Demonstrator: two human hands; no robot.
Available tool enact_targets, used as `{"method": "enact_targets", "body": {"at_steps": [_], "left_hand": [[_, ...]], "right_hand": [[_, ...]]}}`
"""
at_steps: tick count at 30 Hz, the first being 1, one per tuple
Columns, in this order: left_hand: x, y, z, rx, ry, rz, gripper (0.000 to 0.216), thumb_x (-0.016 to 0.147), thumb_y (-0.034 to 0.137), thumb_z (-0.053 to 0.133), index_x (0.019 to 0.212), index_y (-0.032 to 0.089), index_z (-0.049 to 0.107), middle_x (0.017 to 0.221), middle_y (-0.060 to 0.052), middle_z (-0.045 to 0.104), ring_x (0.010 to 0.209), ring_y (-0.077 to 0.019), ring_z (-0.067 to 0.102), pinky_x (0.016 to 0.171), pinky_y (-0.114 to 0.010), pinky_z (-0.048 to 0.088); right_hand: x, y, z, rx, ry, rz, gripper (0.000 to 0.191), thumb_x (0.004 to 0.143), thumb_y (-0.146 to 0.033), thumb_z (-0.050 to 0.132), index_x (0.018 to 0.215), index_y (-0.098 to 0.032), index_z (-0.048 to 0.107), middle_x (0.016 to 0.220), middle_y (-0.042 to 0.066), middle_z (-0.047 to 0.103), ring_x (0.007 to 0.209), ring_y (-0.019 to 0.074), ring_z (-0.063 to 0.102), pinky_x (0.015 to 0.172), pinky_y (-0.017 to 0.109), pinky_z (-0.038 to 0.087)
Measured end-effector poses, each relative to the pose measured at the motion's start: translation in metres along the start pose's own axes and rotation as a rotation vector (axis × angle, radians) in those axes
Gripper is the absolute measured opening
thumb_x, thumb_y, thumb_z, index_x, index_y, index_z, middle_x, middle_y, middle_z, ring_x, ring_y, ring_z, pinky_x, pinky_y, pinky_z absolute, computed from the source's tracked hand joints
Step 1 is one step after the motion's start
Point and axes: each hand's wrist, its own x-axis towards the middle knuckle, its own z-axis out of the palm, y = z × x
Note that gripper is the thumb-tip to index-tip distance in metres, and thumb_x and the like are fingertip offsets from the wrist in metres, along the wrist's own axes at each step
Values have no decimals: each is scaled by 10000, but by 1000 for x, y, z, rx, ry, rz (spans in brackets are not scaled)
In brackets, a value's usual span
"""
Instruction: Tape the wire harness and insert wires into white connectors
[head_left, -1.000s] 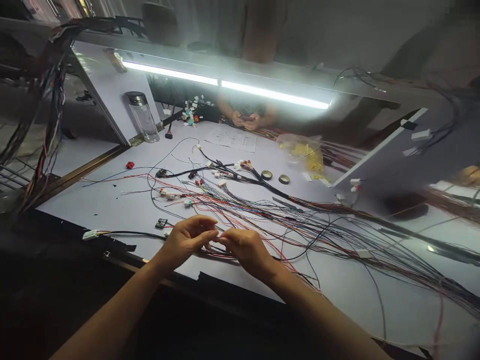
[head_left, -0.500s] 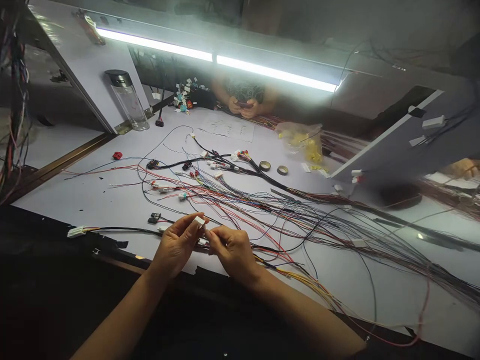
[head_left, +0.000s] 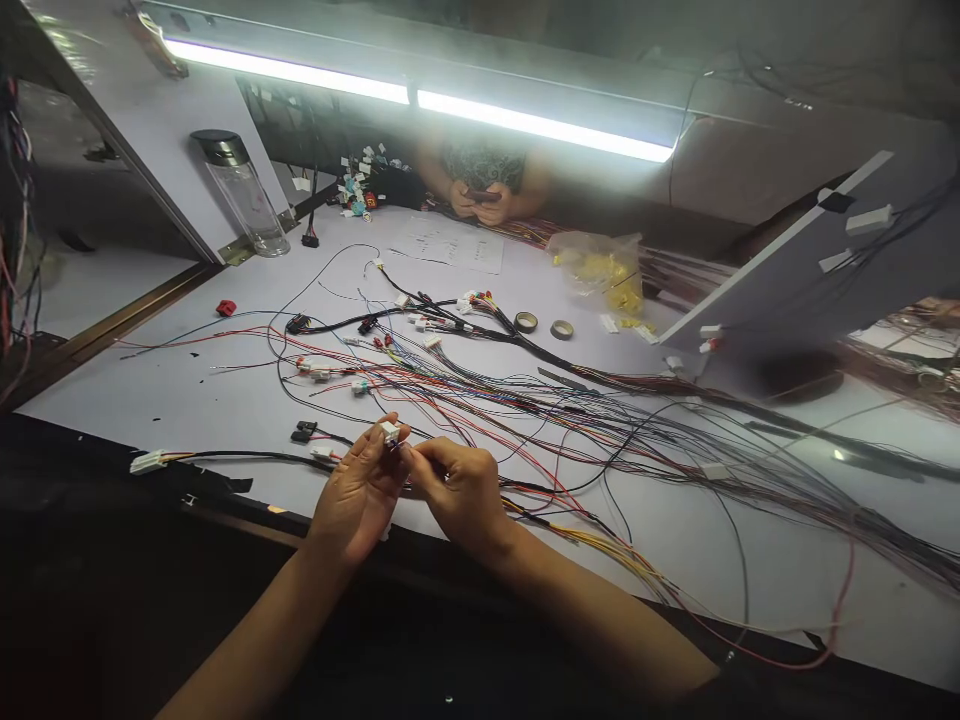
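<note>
Near the front edge of the table, my left hand [head_left: 361,490] is closed on a small white connector housing [head_left: 389,433], pinched between thumb and fingers. My right hand [head_left: 457,490] is closed just to its right, thumb and forefinger pressed on a thin wire [head_left: 403,446] at the housing's side. Whether the wire's tip sits inside the housing I cannot tell. Behind and beneath the hands run loose wires [head_left: 450,400] in red, blue and black. A black two-part connector [head_left: 304,431] and a white connector [head_left: 148,461] on a black cable lie to the left.
Two tape rolls [head_left: 526,322] lie mid-table by a thick black wire bundle [head_left: 517,342]. A bag of yellow parts [head_left: 600,270] and a printed sheet [head_left: 450,248] are farther back. A glass bottle [head_left: 251,205] stands back left. Across the table, a person's hands [head_left: 484,203] hold a phone.
My left hand has turned the white housing, so its face with a dark wire now shows. My right hand stays close beside it. The whole view has shifted slightly.
</note>
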Motion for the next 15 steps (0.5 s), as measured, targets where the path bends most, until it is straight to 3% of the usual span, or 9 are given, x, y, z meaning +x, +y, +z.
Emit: {"method": "enact_targets", "body": {"at_steps": [3, 7, 11, 15], "left_hand": [[-4, -4, -2, 11, -99, 11, 327, 812, 202, 683, 1138, 198, 658, 1009, -48, 734, 855, -151, 679, 785, -274, 561], [-8, -9, -3, 2, -100, 24, 249, 793, 220, 709, 1042, 221, 692, 1001, -31, 735, 867, -156, 679, 743, -265, 569], [-4, 8, -3, 11, 34, 146, 125, 825, 154, 659, 942, 156, 701, 893, -43, 730, 751, -124, 677, 755, -257, 578], [3, 51, -14, -37, 240, 363, 162, 912, 122, 515, 862, 113, 669, 820, -42, 699, 680, -83, 657, 758, -240, 582]], "right_hand": [[1, -2, 0, 79, -47, 101, 316, 922, -422, 517, 780, -200, 692, 660, -2, 692, 587, 113, 616, 587, 213, 431], [2, -6, -1, 115, -125, 136, 361, 937, -425, 495, 727, -186, 665, 630, -8, 669, 582, 103, 602, 590, 199, 421], [-2, -4, -15, -84, -261, 29, 306, 956, -373, 486, 787, -205, 679, 619, -27, 655, 557, 86, 570, 587, 189, 380], [-3, 5, -53, -349, -359, -67, 284, 968, -369, 476, 848, -227, 691, 706, -16, 681, 630, 100, 588, 603, 199, 352]]}}
